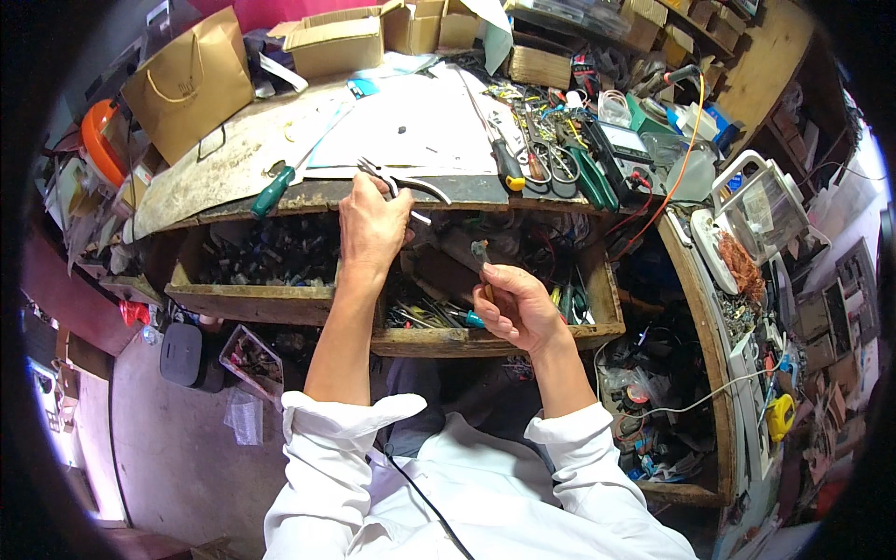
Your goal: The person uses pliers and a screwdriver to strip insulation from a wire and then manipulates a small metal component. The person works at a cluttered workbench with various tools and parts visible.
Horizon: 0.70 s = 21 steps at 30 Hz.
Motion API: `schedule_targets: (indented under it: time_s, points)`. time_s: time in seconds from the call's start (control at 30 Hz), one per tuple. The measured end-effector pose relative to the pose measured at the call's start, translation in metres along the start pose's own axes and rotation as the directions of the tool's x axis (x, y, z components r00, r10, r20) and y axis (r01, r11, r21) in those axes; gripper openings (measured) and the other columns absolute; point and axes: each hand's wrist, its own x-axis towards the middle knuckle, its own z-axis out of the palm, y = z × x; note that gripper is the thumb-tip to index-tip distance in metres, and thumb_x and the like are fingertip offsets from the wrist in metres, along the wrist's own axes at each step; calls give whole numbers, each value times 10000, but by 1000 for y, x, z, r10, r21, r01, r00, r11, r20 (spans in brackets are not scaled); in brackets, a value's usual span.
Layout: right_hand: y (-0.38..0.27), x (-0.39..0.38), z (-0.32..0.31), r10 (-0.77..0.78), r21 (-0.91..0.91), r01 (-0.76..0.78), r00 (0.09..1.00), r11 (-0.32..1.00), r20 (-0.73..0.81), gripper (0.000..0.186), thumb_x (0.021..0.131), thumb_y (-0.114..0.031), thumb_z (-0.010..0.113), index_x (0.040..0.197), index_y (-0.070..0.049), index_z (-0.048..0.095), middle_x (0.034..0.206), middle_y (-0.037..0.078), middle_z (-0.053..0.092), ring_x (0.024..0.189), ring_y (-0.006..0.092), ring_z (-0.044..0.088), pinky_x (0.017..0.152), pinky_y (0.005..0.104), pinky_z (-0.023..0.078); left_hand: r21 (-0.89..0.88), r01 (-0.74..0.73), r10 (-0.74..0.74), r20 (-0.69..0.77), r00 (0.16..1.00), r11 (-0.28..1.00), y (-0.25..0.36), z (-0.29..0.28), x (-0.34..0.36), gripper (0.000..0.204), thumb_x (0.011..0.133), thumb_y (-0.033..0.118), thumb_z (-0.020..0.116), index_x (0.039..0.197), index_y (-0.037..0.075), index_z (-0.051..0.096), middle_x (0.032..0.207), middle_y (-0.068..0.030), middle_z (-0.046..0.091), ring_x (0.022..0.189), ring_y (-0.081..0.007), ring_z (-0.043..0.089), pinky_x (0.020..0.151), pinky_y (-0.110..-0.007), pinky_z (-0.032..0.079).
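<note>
My left hand (371, 227) is at the front edge of the workbench, its fingers closed round a pair of pliers (422, 188). The metal jaws stick out past the fingers at the upper left, and the handles spread to the right. Over the open drawer, my right hand (523, 306) pinches a small thin piece (481, 252) between thumb and fingers. Its upper end looks greenish and partly clear; its kind is too small to make out. A green-handled screwdriver (273, 191) lies left of the pliers, and a yellow-and-black-handled screwdriver (509, 166) lies to their right.
White paper (411, 121) with a few tiny dark bits covers the bench's middle. Scissors (563, 166) and other tools crowd its right. Two wooden drawers (495, 341) stand pulled out below my hands. Cardboard boxes (334, 47) line the back. An orange cable (691, 149) hangs at the right.
</note>
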Motion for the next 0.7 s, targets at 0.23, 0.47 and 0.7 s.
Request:
schedule_targets:
  time_s: [0.23, 0.47, 0.7]
  points:
    - [2, 2, 10, -89, -104, 76, 988, 992, -124, 365, 1012, -296, 626, 728, -74, 572, 587, 24, 554, 412, 65, 418, 353, 203, 295, -623, 53, 75, 178, 981, 781, -29, -10, -4, 394, 967, 98, 673, 1268, -114, 533, 983, -181, 720, 849, -192, 736, 728, -294, 616]
    - [20, 16, 5, -314, -342, 208, 903, 917, -293, 343, 998, -246, 655, 706, -132, 514, 609, -40, 498, 460, 25, 361, 398, 204, 230, -797, 329, 121, 444, 888, 507, -46, -35, -58, 143, 1010, 118, 620, 1103, 10, 611, 938, -100, 697, 807, -171, 722, 678, -289, 629]
    - [39, 24, 8, -709, -825, 284, 680, 489, -187, 454, 1022, -227, 610, 686, -47, 362, 609, -27, 321, 602, 69, 296, 505, 318, 285, -657, 257, 41, 402, 915, 709, -69, -23, -102, 175, 1023, 211, 606, 1014, 42, 652, 934, -33, 682, 802, -102, 615, 774, -257, 506]
